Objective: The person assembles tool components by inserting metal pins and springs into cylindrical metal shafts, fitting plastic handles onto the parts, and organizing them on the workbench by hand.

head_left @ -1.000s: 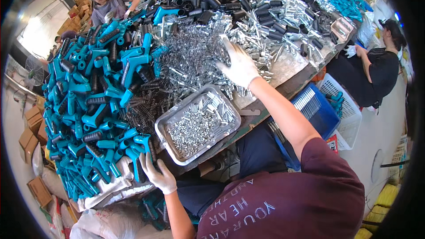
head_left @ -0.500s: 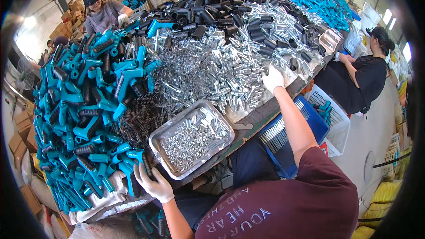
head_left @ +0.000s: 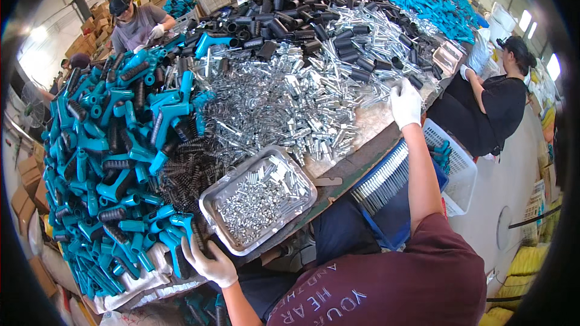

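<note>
Right hand [head_left: 405, 105] shifted farther right of tray [head_left: 277, 224], black tubes [head_left: 415, 81] within reach; grip unclear. Left hand [head_left: 211, 264] left of tray, grip splayed.

We look down and forward from the left fisheye camera on the person's head, close above the maroon shirt [head_left: 393, 271], the table [head_left: 356, 167] spreading ahead and straight edges bowing near the rim.
</note>
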Motion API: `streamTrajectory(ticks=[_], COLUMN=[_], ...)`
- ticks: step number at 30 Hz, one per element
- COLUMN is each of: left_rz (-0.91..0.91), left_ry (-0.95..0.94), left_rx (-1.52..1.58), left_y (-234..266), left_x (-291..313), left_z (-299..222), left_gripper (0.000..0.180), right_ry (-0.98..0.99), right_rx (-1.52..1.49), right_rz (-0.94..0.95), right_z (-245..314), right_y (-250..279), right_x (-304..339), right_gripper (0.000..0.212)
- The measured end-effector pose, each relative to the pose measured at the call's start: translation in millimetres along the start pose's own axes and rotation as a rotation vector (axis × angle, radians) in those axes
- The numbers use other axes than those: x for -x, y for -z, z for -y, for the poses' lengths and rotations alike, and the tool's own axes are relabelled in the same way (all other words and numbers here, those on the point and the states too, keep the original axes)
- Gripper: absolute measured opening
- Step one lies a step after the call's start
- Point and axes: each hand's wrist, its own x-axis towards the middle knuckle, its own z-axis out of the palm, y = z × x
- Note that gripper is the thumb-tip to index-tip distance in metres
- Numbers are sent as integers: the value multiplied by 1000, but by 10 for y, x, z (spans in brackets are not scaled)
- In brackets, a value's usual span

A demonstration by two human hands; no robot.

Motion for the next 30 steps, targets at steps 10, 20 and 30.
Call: streamTrajectory(ticks=[10,20,30], left_rz=[-23,-1,-9], left_ry=[-48,-22,-72], left_rx=[-65,-83,-106], left_y=[-61,-99,-106], left_x=[6,38,40], left_z=[35,19,16], left_gripper=[37,33,30], right_ry=[3,26,41], right_rx=[-442,-358,-407], right_rz=[398,58,-143], right_z=[114,125,107], right_y=[-383,-870,-528], right_x=[470,631,494], right_gripper=[25,28,16])
